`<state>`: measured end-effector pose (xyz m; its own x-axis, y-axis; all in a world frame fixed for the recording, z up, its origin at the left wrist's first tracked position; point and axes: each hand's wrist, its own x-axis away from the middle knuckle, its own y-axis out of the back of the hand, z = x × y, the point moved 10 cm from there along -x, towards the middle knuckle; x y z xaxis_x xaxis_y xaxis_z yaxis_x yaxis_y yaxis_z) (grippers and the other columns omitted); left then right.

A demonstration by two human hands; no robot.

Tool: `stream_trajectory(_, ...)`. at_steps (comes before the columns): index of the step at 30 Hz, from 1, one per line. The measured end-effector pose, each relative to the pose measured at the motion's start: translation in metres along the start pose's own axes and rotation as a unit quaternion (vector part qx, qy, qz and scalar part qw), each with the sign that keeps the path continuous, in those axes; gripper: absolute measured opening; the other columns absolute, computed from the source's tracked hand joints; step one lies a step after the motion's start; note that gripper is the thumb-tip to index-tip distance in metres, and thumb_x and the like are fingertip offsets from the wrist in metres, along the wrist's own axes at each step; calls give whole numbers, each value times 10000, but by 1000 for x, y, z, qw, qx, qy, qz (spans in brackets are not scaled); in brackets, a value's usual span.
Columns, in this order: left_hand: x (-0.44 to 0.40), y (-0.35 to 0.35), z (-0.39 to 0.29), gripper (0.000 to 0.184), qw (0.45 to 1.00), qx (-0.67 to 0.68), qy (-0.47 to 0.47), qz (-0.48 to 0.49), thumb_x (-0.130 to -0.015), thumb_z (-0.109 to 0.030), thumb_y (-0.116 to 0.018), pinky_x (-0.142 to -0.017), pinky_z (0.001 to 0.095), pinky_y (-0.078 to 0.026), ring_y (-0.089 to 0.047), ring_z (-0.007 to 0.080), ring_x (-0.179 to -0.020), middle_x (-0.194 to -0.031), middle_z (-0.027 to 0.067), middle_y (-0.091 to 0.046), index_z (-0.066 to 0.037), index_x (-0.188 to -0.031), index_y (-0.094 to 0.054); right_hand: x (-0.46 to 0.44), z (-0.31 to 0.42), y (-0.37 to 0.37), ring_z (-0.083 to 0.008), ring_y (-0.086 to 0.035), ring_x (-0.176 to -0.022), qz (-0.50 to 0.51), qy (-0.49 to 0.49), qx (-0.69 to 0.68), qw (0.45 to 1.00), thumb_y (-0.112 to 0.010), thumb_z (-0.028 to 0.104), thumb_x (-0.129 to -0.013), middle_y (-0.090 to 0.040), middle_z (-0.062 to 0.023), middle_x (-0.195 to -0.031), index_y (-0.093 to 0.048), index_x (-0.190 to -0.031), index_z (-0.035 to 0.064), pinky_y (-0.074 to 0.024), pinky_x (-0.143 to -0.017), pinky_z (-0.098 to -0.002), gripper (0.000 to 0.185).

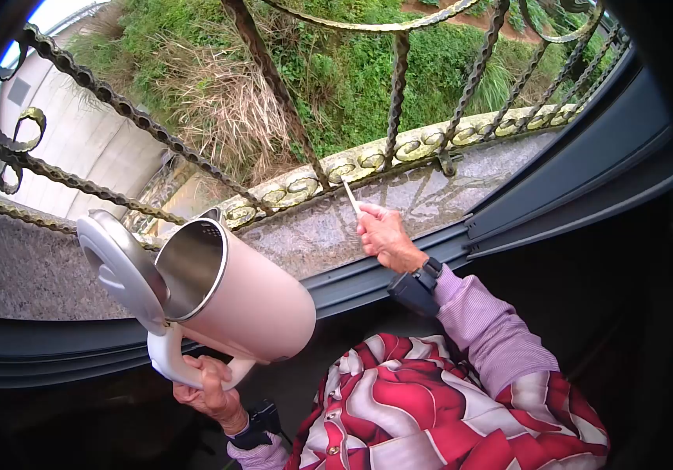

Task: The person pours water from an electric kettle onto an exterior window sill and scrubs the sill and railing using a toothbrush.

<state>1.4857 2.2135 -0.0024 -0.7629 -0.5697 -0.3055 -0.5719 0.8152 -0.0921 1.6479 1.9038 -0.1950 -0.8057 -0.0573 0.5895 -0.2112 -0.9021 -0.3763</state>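
Note:
My left hand (213, 393) is wrapped round the white handle of a pale pink electric kettle (262, 294). The kettle is tilted on its side, its mouth facing the railing at upper left. Its lid (117, 262) hangs open, and the steel inside shows no visible contents. My right hand (386, 237) is closed on a thin, pale stick (350, 196), whose exact kind I cannot make out. The stick's tip reaches the scrolled bottom rail (368, 159) of the metal railing, beyond the stone sill.
Beneath the railing runs a wet-looking stone sill (313, 235). A dark window track (399, 262) crosses in front of it, with a dark frame (579, 164) at right. Twisted metal bars (399, 86) stand beyond the sill. Outside are green plants (352, 86) and a pale wall (101, 141).

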Motion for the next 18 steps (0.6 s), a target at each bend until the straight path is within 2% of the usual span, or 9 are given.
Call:
stream_trajectory(2, -2, -4, -1, 124, 1000, 5, -8, 4, -685, 7, -494, -413, 220, -334, -379, 88, -401, -545, 33, -421, -2, -805, -462, -6, 2, 14, -36, -359, -457, -18, 1, 3, 1000, -501, 59, -854, -466, -11, -649, -440, -1227, 38, -274, -347, -167, 379)
stream_trajectory(5, 1, -4, -3, 132, 1000, 6, -6, 8, -686, 5, -497, -411, 219, -335, -381, 90, -403, -544, 32, -417, -3, -813, -459, -6, -8, -2, -46, -360, -463, 6, -2, -107, 994, -503, 62, -856, -468, -22, -667, -405, -1243, 46, -275, -355, -171, 399)
stream_trajectory(6, 1, -4, -2, 136, 1000, 7, -4, 11, -686, 4, -498, -409, 218, -335, -382, 91, -404, -544, 31, -415, -4, -816, -458, -4, -10, -22, -55, -362, -468, 50, -18, -142, 988, -504, 58, -860, -472, -32, -689, -380, -1253, 55, -283, -361, -180, 412)
stream_trajectory(9, 0, -2, 3, 151, 999, 19, -11, 39, -686, 2, -495, -404, 216, -335, -382, 93, -404, -543, 32, -417, -5, -833, -461, 8, 4, -50, -60, -367, -475, 73, -23, -240, 968, -501, 55, -865, -471, -32, -691, -384, -1252, 60, -290, -369, -187, 404)
stream_trajectory(10, 1, 1, 5, 160, 999, 25, -11, 37, -686, -1, -493, -399, 215, -336, -384, 93, -409, -543, 35, -422, -7, -844, -464, 8, 3, -45, -43, -364, -447, 58, -17, -217, 974, -496, 86, -864, -469, -15, -662, -451, -1220, 63, -286, -342, -186, 359)
stream_trajectory(13, 1, 1, 7, 188, 998, 31, -9, 47, -685, 5, -490, -402, 214, -340, -388, 94, -415, -551, 37, -427, -1, -872, -477, -5, -13, -8, -39, -358, -425, 15, -2, -69, 997, -495, 90, -865, -470, -7, -639, -476, -1202, 41, -275, -327, -180, 341)
stream_trajectory(14, 2, 0, 6, 195, 998, 30, -9, 53, -685, 6, -489, -404, 215, -341, -388, 96, -415, -551, 37, -427, 1, -880, -481, -10, -10, 10, -39, -354, -405, -19, 42, -15, 999, -494, 91, -863, -473, -2, -625, -486, -1192, 15, -264, -313, -180, 338)
stream_trajectory(15, 2, -1, 6, 202, 998, 30, -12, 58, -686, 6, -489, -405, 216, -343, -388, 98, -415, -551, 38, -427, 2, -888, -486, -11, -8, 16, -43, -356, -411, -4, 37, -2, 999, -492, 90, -860, -480, -3, -637, -468, -1207, 3, -276, -316, -188, 358)
stream_trajectory(18, 2, -1, 6, 224, 997, 17, -9, 70, -692, 4, -487, -409, 222, -352, -392, 107, -414, -558, 43, -433, 4, -916, -498, -8, 9, 35, -49, -362, -423, -62, 44, 29, 997, -481, 82, -864, -480, -9, -645, -458, -1216, 19, -293, -323, -200, 358)
